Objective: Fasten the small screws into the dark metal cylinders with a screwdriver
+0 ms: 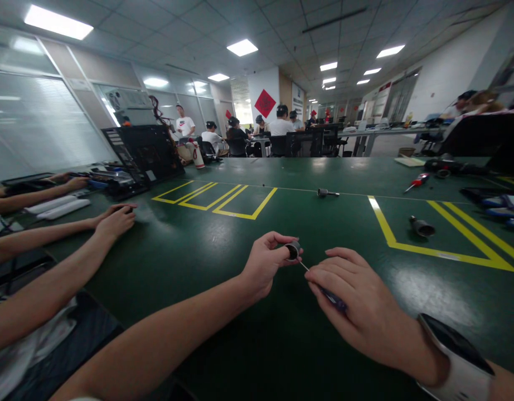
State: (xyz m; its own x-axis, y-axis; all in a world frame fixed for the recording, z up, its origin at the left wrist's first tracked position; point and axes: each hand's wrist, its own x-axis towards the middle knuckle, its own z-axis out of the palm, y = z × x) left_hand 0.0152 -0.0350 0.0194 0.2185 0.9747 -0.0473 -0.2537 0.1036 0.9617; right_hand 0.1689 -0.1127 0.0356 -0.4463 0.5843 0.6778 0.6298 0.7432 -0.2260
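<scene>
Near the centre, my left hand [265,262] is closed round a small dark metal hole saw [292,250], its round opening turned toward me. My right hand [353,295] grips a screwdriver [333,299] with a dark purple handle. The thin shaft points up and left, and its tip is at the lower edge of the hole saw; whether it touches is hard to tell. Another hole saw [422,227] lies inside a yellow-taped area on the right. A smaller one [323,192] lies further back on the green table [190,250].
At the left are other people's hands [115,220], white bars [62,206] and a black computer case [144,153]. A red tool [418,181], a dark power tool [453,167] and blue-handled tools [505,206] lie at the right. People sit beyond the table.
</scene>
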